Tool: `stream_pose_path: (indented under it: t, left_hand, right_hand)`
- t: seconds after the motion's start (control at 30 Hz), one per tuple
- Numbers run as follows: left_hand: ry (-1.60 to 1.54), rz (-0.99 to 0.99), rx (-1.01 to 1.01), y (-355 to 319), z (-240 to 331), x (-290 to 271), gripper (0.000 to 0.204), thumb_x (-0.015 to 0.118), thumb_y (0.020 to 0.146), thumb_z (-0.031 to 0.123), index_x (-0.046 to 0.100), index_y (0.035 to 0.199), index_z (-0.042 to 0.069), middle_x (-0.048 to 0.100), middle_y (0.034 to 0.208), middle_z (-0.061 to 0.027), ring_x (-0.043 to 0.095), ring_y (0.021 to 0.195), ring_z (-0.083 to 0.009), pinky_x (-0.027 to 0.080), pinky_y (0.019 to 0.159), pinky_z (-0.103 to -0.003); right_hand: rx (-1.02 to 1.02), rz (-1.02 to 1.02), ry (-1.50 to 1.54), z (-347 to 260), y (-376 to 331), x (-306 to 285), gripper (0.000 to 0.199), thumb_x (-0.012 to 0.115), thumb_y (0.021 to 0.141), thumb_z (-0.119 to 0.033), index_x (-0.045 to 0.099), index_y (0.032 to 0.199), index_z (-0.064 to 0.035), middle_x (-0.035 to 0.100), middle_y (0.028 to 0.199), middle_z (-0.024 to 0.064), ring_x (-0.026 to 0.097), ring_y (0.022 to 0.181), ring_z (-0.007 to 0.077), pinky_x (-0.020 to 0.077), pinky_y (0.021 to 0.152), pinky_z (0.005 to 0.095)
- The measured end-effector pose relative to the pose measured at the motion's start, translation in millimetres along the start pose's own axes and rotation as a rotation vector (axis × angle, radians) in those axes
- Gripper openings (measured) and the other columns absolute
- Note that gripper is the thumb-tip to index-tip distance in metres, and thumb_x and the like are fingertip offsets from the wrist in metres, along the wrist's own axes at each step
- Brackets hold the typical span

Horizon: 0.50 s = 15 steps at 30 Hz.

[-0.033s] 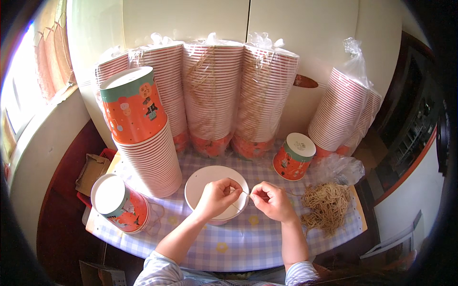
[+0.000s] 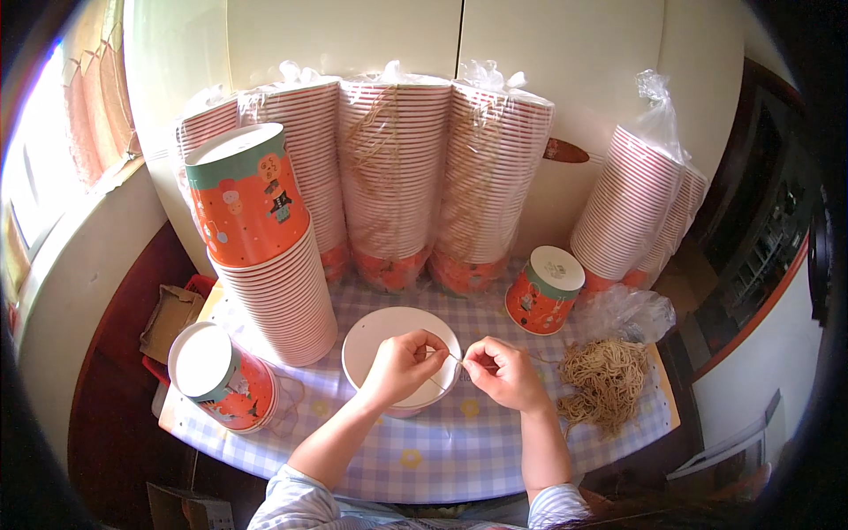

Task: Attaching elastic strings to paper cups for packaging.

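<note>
A white-lined paper bucket (image 2: pixel 375 340) stands in the middle of the table, directly below my hands. Over its right side, my left hand (image 2: pixel 408 364) pinches a thin tan string (image 2: pixel 453 356) between thumb and fingers. My right hand (image 2: pixel 502 373) pinches the same string just to the right, at the bucket's rim. A short stretch of string runs between the two pinches, and a thin end hangs below my left hand. A small dark dot, perhaps a hole, shows near the bucket's upper left edge. My fingers partly cover the rim.
Right of my hands lies a heap of tan strings (image 2: pixel 605 384) beside a crumpled clear bag (image 2: pixel 627 314). An upturned orange bucket (image 2: pixel 534 305) stands behind. At left are a tall bucket stack (image 2: pixel 274 291) and a shorter one (image 2: pixel 243 393). Several bagged stacks (image 2: pixel 393 177) line the back.
</note>
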<state>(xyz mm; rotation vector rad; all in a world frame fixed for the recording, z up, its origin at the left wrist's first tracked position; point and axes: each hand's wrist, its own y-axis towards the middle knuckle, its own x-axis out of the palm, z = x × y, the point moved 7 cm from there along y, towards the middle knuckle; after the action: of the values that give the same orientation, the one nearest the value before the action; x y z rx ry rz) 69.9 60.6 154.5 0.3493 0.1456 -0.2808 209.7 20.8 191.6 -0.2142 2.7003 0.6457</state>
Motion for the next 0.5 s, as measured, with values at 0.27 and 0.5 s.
stream_pose_path:
  t: [0.27,0.5]
  left_hand:
    - [0.252,0.042,0.068,-4.3,21.9,-0.4,0.011,0.062,0.074,0.014,0.062,0.078,0.003,0.056,0.056,-0.0069,0.052,0.047,-0.0128,0.042,0.047,-0.026]
    - [0.343,0.078,0.116,-8.0,32.6,2.9,0.009,0.06,0.074,0.013,0.061,0.078,0.005,0.059,0.062,-0.0103,0.059,0.054,-0.0223,0.046,0.051,-0.031]
  right_hand:
    - [-0.02,-0.042,0.016,-0.1,-0.1,2.7,0.003,0.057,0.076,-0.002,0.056,0.077,0.0001,0.056,0.065,0.0005,0.05,0.06,0.0049,0.0425,0.054,0.0206]
    - [0.014,-0.114,0.12,5.0,0.0,8.8,0.002,0.056,0.076,-0.002,0.055,0.078,-0.0006,0.053,0.068,-0.0023,0.045,0.061,0.0036,0.0392,0.054,0.0196]
